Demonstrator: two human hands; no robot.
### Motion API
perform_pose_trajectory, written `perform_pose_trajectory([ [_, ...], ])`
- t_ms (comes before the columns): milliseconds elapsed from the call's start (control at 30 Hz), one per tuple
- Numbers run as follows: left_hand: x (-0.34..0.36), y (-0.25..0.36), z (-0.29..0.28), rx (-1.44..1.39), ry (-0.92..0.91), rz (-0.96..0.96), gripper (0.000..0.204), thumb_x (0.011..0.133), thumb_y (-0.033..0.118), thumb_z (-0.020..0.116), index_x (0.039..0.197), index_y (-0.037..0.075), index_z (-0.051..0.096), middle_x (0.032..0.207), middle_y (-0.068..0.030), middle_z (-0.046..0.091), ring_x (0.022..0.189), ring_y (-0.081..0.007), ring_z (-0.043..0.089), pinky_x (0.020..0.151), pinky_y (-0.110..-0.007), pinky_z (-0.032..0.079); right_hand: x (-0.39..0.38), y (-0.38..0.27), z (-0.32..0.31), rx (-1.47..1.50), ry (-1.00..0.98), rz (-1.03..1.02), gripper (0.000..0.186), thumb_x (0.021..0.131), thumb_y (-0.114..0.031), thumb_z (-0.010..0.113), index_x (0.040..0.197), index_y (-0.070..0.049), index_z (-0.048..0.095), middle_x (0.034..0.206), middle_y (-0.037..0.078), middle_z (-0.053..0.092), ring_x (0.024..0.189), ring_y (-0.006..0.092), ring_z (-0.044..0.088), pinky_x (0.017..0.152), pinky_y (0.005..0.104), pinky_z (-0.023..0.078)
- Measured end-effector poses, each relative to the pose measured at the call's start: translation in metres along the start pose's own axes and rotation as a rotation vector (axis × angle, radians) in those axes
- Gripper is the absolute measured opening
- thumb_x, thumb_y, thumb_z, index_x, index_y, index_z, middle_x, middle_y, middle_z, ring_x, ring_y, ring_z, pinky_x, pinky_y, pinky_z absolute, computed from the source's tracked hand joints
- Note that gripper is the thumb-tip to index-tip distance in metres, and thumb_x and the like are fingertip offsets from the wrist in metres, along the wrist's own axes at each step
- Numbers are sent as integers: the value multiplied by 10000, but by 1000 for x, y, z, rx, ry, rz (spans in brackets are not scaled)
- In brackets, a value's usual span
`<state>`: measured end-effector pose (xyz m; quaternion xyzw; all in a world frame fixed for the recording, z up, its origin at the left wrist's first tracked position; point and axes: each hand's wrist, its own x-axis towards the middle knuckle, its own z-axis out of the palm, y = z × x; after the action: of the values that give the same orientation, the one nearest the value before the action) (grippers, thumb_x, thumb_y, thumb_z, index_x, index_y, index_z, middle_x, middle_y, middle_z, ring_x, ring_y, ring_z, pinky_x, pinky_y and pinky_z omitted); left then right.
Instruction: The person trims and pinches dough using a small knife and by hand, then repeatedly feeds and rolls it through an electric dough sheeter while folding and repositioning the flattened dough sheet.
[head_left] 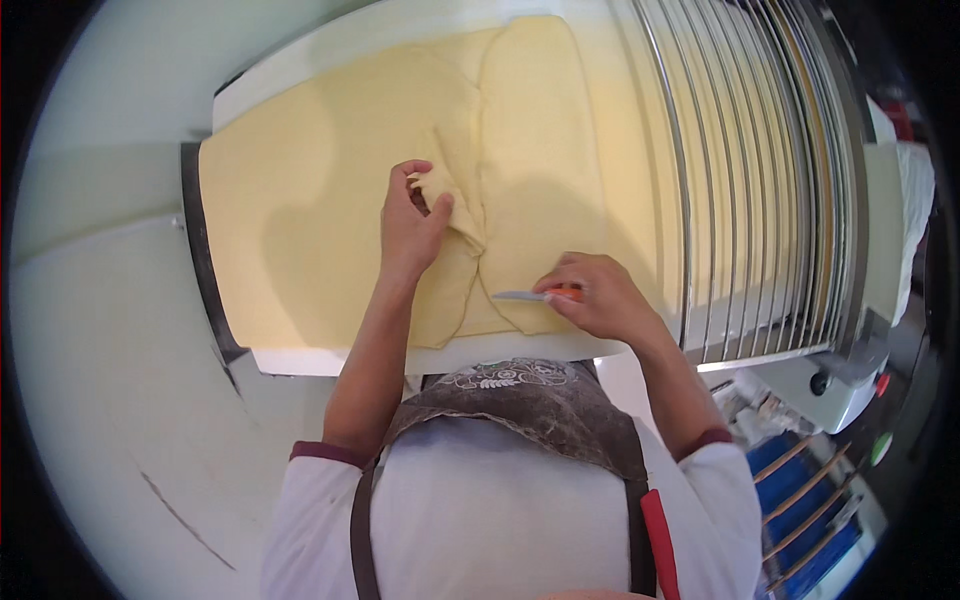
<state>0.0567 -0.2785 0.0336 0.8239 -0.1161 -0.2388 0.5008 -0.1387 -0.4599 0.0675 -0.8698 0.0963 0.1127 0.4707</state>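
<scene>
Head view looking down on a sheet of pale yellow dough (300,230) lying on the white belt (330,362) of a dough-sheeter machine. The sheet fills the centre and runs toward 2 o'clock under a guard of curved metal rods (740,180), which hides its far end. A second layer of dough (540,170) lies folded over it, from 12 o'clock down to the centre.

Left hand (412,225), centre: fingers pinched shut on a raised fold of dough; the fingertips are partly buried in it. Right hand (600,295), approx. 4 o'clock from the left: fingers closed round a small knife (535,295) w/ an orange handle, mostly covered by the palm. The thin blade points to 9 o'clock & rests on the dough edge. Whether it's cutting is hard to tell.

Around: pale worktop (110,400) at 8 o'clock; blue crates (800,510) at 4 o'clock, cut off by the dark rim. The person's grey apron & white sleeves block the near edge at 6 o'clock.
</scene>
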Motion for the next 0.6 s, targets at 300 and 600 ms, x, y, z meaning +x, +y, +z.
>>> perform_pose_trajectory([
  [300,-24,49,-19,-725,-435,120,486,810,79,644,1259,73,457,907,-18,539,840,-86,523,720,-244,451,-26,-16,-20,544,531,221,207,845,11,630,1039,-39,684,834,-18,561,693,53,492,608,205,421],
  [600,-69,-19,-5,-76,-704,-59,383,829,144,681,1166,23,548,1010,-76,632,942,-159,591,873,-296,454,-58,14,15,402,367,410,213,932,-102,572,1084,26,647,776,10,619,706,64,535,660,226,446],
])
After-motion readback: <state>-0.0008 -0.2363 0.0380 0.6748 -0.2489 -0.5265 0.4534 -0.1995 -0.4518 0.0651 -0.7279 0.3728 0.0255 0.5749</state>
